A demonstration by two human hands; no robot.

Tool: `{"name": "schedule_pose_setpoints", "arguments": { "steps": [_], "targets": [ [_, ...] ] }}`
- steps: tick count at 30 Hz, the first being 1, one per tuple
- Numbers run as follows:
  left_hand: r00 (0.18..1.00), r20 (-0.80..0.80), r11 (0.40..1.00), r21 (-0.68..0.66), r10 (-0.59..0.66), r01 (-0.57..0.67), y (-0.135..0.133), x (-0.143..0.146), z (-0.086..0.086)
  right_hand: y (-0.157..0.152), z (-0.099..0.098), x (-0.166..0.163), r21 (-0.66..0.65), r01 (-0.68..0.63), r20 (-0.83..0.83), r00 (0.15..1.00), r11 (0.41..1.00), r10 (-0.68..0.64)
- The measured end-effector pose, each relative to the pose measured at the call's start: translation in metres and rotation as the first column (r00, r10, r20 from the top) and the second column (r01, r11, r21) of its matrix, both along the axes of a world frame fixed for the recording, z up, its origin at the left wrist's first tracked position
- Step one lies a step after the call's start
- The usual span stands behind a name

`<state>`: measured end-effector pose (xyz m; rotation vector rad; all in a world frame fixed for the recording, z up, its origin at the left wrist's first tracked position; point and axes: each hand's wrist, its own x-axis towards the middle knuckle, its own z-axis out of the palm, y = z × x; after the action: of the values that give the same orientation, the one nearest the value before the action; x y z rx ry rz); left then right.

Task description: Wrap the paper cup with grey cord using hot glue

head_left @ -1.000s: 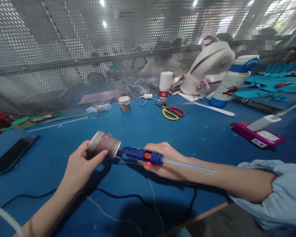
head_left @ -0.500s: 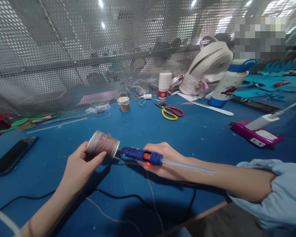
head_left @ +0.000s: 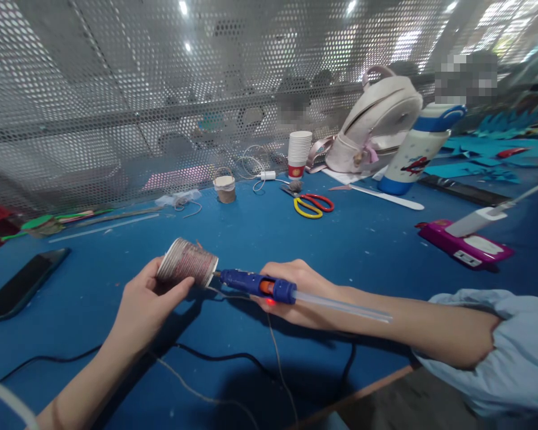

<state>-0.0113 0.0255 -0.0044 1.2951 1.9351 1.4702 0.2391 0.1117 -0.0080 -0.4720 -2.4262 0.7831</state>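
Observation:
My left hand (head_left: 150, 298) is closed around a paper cup (head_left: 189, 263) wound with thin grey-brown string, tilted on its side above the table. In my right hand (head_left: 300, 292) is a blue hot glue gun (head_left: 251, 282), its red light glowing and a clear glue stick (head_left: 341, 304) sticking out the back. The metal nozzle of the gun points at the cup's right rim, touching it or very close. A loose string (head_left: 275, 346) trails from the cup past my right hand and down over the table.
Scissors (head_left: 312, 205) with red and yellow handles lie behind my right hand. Beyond stand a small covered cup (head_left: 225, 189), stacked paper cups (head_left: 299, 155), a backpack (head_left: 376, 125) and a bottle (head_left: 416, 152). A phone (head_left: 22, 283) lies left, a purple power strip (head_left: 468, 245) right. A black cable (head_left: 224, 356) crosses the front.
Both hands, the cup and the glue gun keep almost the same places; the gun has shifted only very slightly.

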Motion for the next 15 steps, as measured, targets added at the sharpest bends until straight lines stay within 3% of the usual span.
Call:
{"name": "schedule_pose_setpoints", "arguments": {
  "steps": [8,15],
  "targets": [
    [0.999,-0.048,1.000,0.015,-0.015,0.015,0.0004,-0.0032,-0.0038,0.0009,-0.0002,0.0002,0.003,0.036,-0.017,0.999,0.999,-0.036],
    [0.999,-0.042,1.000,-0.010,-0.007,0.007,0.0007,-0.0009,-0.0042,-0.0020,-0.0029,0.0009,-0.014,-0.094,0.046,0.994,0.996,0.094]
  ]
}}
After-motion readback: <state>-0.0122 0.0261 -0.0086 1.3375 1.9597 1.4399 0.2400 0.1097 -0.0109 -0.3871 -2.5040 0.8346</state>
